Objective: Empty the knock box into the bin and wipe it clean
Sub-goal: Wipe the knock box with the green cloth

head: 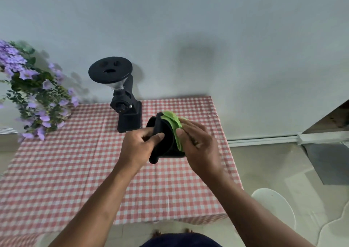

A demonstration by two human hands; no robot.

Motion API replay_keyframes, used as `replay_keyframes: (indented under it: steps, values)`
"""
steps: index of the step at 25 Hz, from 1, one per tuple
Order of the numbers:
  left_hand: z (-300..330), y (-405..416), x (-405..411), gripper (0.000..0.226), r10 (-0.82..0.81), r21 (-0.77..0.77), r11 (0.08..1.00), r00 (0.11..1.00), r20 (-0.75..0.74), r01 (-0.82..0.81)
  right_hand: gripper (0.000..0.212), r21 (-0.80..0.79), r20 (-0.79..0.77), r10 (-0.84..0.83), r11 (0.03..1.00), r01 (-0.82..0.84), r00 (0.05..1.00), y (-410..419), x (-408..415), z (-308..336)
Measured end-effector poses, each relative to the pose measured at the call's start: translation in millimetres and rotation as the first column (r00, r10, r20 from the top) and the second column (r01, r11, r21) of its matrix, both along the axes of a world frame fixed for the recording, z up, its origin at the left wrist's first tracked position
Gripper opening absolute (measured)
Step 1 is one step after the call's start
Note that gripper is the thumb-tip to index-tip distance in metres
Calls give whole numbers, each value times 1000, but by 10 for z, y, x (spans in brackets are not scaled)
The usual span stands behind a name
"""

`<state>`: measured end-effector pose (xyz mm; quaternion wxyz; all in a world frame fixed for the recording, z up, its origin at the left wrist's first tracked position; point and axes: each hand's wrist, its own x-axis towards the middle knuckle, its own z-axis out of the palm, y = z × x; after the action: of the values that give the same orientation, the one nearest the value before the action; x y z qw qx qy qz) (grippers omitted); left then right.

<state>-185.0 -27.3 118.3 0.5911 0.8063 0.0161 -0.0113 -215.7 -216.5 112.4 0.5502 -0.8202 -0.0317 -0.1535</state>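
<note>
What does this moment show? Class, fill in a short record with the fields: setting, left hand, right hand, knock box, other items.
setting: table with a red-and-white checked tablecloth against a pale wall
left hand: left hand grips the black knock box, thumb over its rim
right hand: right hand presses a green cloth against the box
knock box: held above the table, tilted on its side
other items: black coffee grinder; purple flowers; white bin on the floor

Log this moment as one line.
step: wiping | left hand: grips knock box | right hand: presses green cloth on box | held above table
</note>
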Motion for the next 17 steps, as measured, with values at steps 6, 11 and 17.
replay_keyframes:
  steps: [6,11,17]
  values:
    - [42,95,-11,16,-51,-93,994,997,54,56,26,-185,268,47,983,3,962,131,-128,-94]
    - [23,106,-12,22,-77,-3,997,991,108,78,22,167,-31,61,984,-55,998,2,200,194]
    - [34,119,35,21,-36,-5,999,993,115,37,28,-126,133,31,992,-14,991,232,-69,87]
